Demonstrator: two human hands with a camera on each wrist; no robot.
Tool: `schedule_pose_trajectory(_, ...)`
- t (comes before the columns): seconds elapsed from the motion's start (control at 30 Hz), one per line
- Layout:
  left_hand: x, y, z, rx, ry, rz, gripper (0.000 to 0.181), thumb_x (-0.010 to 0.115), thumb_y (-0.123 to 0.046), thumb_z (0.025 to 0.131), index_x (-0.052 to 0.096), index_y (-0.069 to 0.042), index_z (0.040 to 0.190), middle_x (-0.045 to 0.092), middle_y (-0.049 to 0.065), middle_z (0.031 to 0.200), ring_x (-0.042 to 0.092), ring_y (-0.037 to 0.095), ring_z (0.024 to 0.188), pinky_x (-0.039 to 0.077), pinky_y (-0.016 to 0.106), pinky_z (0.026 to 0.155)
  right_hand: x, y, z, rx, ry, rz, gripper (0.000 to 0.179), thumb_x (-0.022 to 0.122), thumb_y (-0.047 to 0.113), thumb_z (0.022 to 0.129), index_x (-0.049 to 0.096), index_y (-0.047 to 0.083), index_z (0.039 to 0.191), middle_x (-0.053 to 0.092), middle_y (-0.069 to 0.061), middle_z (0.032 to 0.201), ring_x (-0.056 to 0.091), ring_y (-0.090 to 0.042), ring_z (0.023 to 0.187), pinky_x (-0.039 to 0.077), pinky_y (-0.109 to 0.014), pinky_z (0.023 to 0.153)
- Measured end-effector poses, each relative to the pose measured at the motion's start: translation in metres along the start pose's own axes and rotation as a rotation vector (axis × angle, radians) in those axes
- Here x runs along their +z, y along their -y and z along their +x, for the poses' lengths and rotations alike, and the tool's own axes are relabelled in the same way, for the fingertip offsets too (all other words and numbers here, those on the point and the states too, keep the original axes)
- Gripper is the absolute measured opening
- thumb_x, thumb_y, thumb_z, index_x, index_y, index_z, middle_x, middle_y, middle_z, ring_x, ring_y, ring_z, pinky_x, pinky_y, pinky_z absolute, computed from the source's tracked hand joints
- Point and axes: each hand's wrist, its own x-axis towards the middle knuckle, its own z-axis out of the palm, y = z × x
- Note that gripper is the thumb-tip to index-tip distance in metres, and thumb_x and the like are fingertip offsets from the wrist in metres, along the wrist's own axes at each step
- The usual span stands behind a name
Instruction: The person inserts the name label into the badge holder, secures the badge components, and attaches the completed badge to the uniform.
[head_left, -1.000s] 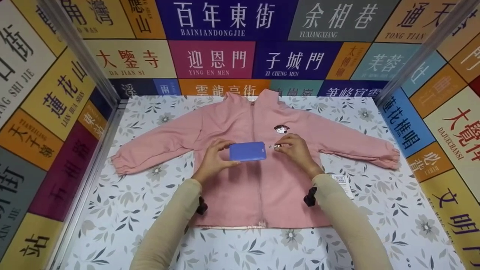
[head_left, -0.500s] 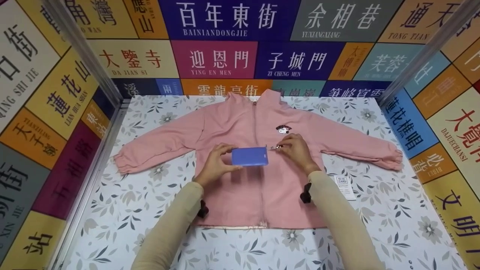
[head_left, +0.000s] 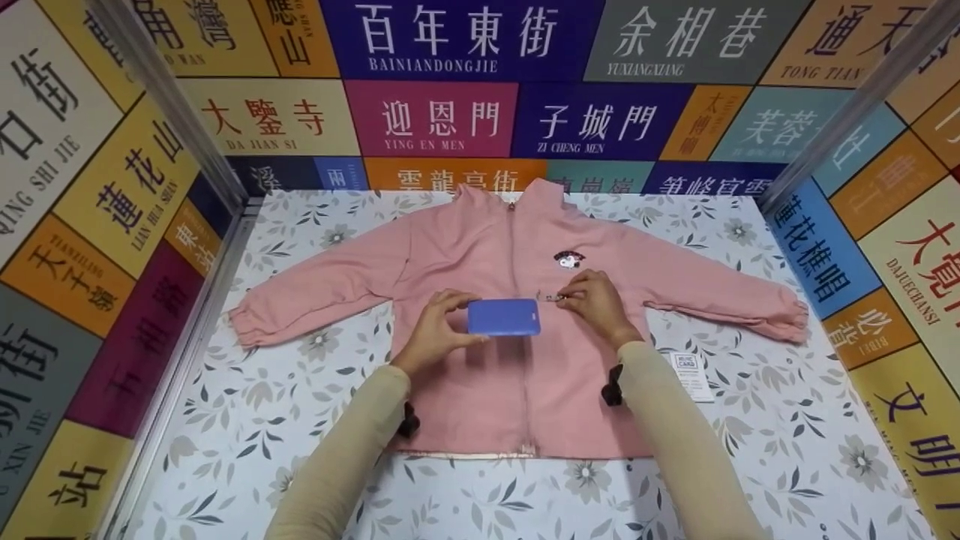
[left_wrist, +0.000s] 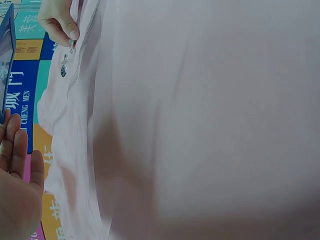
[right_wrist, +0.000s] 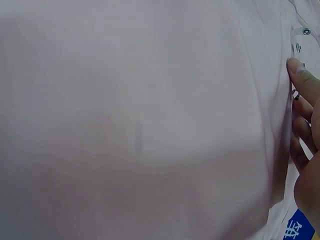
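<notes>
Your worktop is a floral-print table cover, walled at 9, 12 and 3 o'clock by panels of coloured street-name signs. Spread flat across the cover lies the pink jacket, collar toward 12 o'clock, hem toward 6, its 2 sleeves reaching out to 9 and 3 o'clock, the zip running down its middle. A small embroidered patch sits on the chest, at about 1 o'clock from your hands.

Both your forearms come in from 6 o'clock over the jacket's lower half and cover part of it. A dark bow shows at each cream sleeve cuff.

Your left hand holds the blue card holder over the middle of the jacket, fingers and thumb curled round its left end; the holder hides a short stretch of the zip beneath it. From the left wrist view you see only the holder's edge at the far left.

Your right hand is just at 3 o'clock of the holder, its fingertips pinched on the small metal clip at the holder's right end, close over the fabric. The wrist views are mostly filled with blurred pink cloth, so I can't tell whether the clip touches the jacket.

A white paper tag lies on the cover at 4 o'clock of your right hand, just off the jacket's side edge and partly behind your right sleeve.
</notes>
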Motion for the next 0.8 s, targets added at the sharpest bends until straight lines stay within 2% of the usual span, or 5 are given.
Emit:
schedule_pose_trajectory(0.17, 0.0004, 0.0007, -0.0002, -0.003, 0.002, 0.0, 0.066, 0.093, -0.022, 0.065, 0.067, -0.013, 0.125, 0.064, 0.005, 0.12, 0.057, 0.026, 0.115, 0.047, 0.048, 0.105, 0.0011, -0.0008, 0.0011, 0.034, 0.016, 0.029, 0.021, 0.079, 0.016, 0.084, 0.078, 0.007, 0.102, 0.06, -0.01, 0.106, 0.05, -0.025, 0.104, 0.042, -0.037, 0.093)
schedule_pose_trajectory(0.43, 0.0016, 0.0017, -0.0014, 0.004, 0.0, 0.012, 0.068, 0.093, -0.022, 0.065, 0.066, -0.005, 0.125, 0.063, 0.008, 0.12, 0.056, 0.033, 0.115, 0.047, 0.049, 0.103, 0.0001, -0.0003, 0.001, -0.008, 0.014, -0.006, 0.02, 0.08, 0.016, 0.083, 0.079, 0.007, 0.101, 0.062, -0.011, 0.104, 0.05, -0.026, 0.102, 0.039, -0.037, 0.091)
schedule_pose_trajectory(0.6, 0.0014, 0.0017, -0.0016, -0.007, 0.002, 0.017, 0.068, 0.093, -0.026, 0.065, 0.066, -0.008, 0.125, 0.063, 0.007, 0.121, 0.056, 0.031, 0.116, 0.047, 0.048, 0.103, -0.0036, 0.0009, 0.0001, 0.016, 0.038, 0.036, 0.024, 0.08, 0.016, 0.083, 0.078, 0.007, 0.105, 0.062, -0.009, 0.105, 0.051, -0.024, 0.103, 0.04, -0.037, 0.093)
schedule_pose_trajectory(0.8, 0.0006, 0.0017, -0.0013, -0.017, -0.008, 0.008, 0.066, 0.093, -0.022, 0.065, 0.067, -0.012, 0.124, 0.063, 0.006, 0.121, 0.057, 0.031, 0.116, 0.048, 0.05, 0.104, -0.0085, 0.0017, 0.0007, 0.019, 0.02, 0.106, 0.033, 0.082, 0.015, 0.079, 0.075, 0.004, 0.11, 0.063, -0.011, 0.11, 0.051, -0.025, 0.107, 0.039, -0.038, 0.097)
